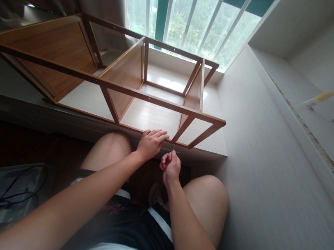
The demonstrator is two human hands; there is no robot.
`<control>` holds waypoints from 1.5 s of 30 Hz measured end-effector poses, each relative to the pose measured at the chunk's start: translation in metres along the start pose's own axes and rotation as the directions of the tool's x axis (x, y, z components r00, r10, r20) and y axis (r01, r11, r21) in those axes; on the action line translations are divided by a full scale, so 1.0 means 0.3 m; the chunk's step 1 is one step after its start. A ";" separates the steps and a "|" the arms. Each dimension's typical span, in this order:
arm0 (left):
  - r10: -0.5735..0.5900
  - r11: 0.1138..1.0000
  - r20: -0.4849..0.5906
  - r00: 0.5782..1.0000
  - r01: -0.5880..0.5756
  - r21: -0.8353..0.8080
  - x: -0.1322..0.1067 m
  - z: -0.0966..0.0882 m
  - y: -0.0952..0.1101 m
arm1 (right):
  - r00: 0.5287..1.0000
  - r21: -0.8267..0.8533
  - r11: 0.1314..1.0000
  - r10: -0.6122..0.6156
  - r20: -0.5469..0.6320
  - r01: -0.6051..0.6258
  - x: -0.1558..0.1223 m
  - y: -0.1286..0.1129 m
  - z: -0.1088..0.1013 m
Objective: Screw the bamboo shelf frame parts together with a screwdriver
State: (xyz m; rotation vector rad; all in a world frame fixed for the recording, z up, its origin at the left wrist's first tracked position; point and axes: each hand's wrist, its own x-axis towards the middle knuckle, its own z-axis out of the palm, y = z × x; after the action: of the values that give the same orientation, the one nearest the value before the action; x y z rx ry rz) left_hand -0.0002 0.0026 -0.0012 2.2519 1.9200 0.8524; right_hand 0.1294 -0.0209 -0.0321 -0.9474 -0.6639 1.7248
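Observation:
A wooden shelf frame lies on its side on a low white platform below a window. My left hand rests fingers-down on the frame's near bottom rail, fingers stretched out. My right hand is curled in a fist just below that rail, pinching a thin metal tool whose tip points up at the rail. My bare knees sit on either side of my hands.
A white wall runs close on the right, with a ledge holding small blurred items. A black cable lies on a sheet on the dark floor at lower left. The barred window is straight ahead.

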 end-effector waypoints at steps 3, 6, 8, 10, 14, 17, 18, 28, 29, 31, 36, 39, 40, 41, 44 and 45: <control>0.003 1.000 0.001 1.000 -0.003 -0.002 -0.001 0.000 -0.001 | 0.994 -0.167 0.985 -0.067 -0.086 0.052 0.012 0.010 -0.013; 0.003 1.000 0.004 1.000 -0.003 -0.005 -0.002 0.000 -0.001 | 0.982 -0.299 0.950 -0.135 -0.129 0.091 0.015 0.014 -0.022; 0.001 1.000 0.005 1.000 -0.001 -0.005 -0.001 0.000 -0.001 | 0.978 -0.364 0.924 -0.171 -0.123 0.116 0.014 0.014 -0.025; -0.002 1.000 0.006 1.000 0.002 -0.004 -0.001 0.000 0.000 | 0.975 -0.404 0.905 -0.196 -0.109 0.137 0.013 0.013 -0.025; 0.000 1.000 0.008 1.000 0.000 -0.005 -0.001 -0.001 -0.001 | 0.971 -0.431 0.890 -0.216 -0.105 0.151 0.014 0.013 -0.024; 0.002 1.000 0.005 1.000 -0.002 -0.004 -0.002 -0.001 -0.001 | 0.969 -0.440 0.884 -0.225 -0.106 0.157 0.018 0.013 -0.025; 0.002 1.000 0.003 1.000 -0.002 -0.003 -0.002 -0.001 -0.002 | 0.967 -0.447 0.879 -0.233 -0.104 0.163 0.019 0.012 -0.026; 0.000 1.000 0.002 1.000 0.000 -0.005 -0.003 0.000 -0.001 | 0.894 -0.837 0.508 -0.445 -0.057 0.200 0.018 -0.042 -0.057; -0.001 1.000 0.002 1.000 0.001 -0.006 -0.003 0.000 -0.001 | 0.884 -0.839 0.506 -0.462 -0.067 0.201 0.018 -0.045 -0.059; -0.003 1.000 0.003 1.000 0.003 -0.007 -0.002 0.001 -0.001 | 0.868 -0.817 0.533 -0.490 -0.087 0.219 0.015 -0.049 -0.061; 0.004 1.000 -0.001 1.000 -0.004 -0.005 -0.002 0.002 -0.002 | 0.862 -0.788 0.570 -0.496 -0.102 0.235 0.015 -0.044 -0.061; 0.007 1.000 -0.002 1.000 -0.007 -0.004 -0.002 0.001 -0.002 | 0.903 -0.794 0.569 -0.424 -0.061 0.213 0.022 -0.036 -0.060; 0.005 1.000 -0.003 1.000 -0.005 -0.004 -0.002 0.000 -0.001 | 0.919 -0.770 0.599 -0.393 -0.042 0.221 0.025 -0.031 -0.058; 0.003 1.000 -0.002 1.000 -0.004 -0.005 -0.002 0.000 -0.001 | 0.933 -0.726 0.649 -0.359 -0.030 0.226 0.027 -0.025 -0.054; -0.002 1.000 0.005 1.000 0.002 -0.008 -0.002 -0.003 0.001 | 0.975 -0.478 0.860 -0.220 -0.035 0.177 0.028 -0.013 -0.036; -0.004 1.000 0.008 1.000 0.004 -0.009 -0.002 -0.004 0.002 | 0.987 -0.370 0.919 -0.160 -0.035 0.136 0.026 -0.012 -0.029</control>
State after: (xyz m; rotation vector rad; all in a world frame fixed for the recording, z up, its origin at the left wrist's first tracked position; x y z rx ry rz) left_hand -0.0003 0.0014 -0.0002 2.2422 1.9122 0.8491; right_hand 0.1373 -0.0125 -0.0361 -1.1723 -1.0126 1.4551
